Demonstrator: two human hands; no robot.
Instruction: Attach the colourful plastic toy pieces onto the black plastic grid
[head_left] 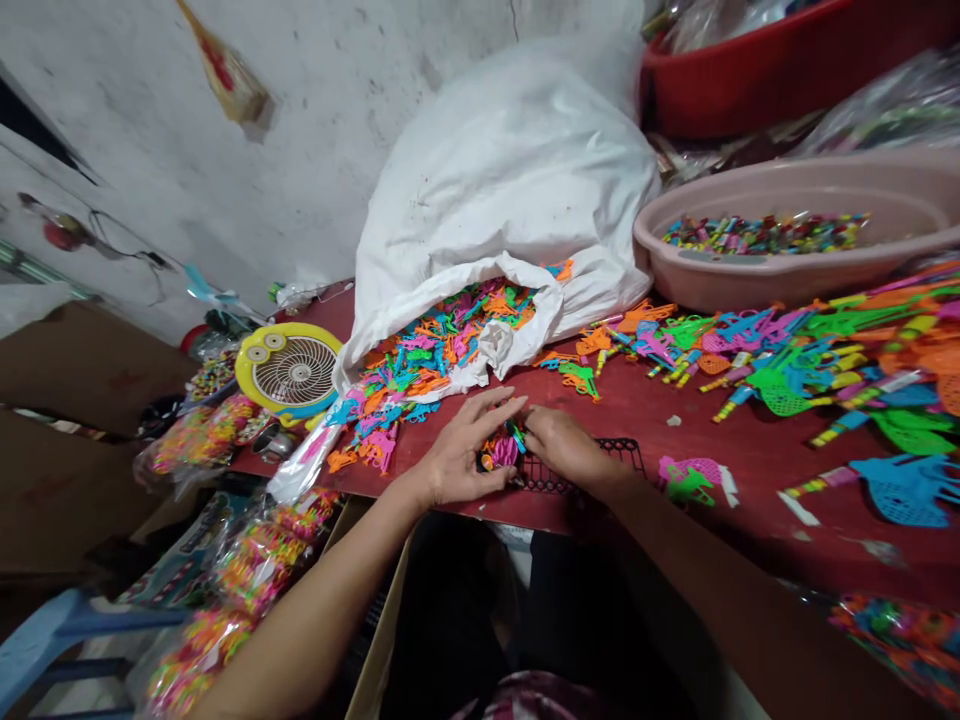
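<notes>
Red table (697, 420) spread edge to edge. At 12 o'clock, slumped white sack (510, 170), mouth spilling small coloured plastic toy pieces (427, 355). At 2 o'clock, pink basin (787, 275) holding mixed coloured bits. At 3 o'clock, heap of plastic toy rackets (847, 370). At 9 o'clock, yellow handheld fan (289, 370) near the table corner. At the near edge, centre, black plastic grid tray (577, 465). Left hand (457, 455) flat-fingered over a small bundle of toy pieces (501, 450), fingertips touching it. Right hand (566, 445) curled, pinching the same bundle from 3 o'clock, resting on the tray.
</notes>
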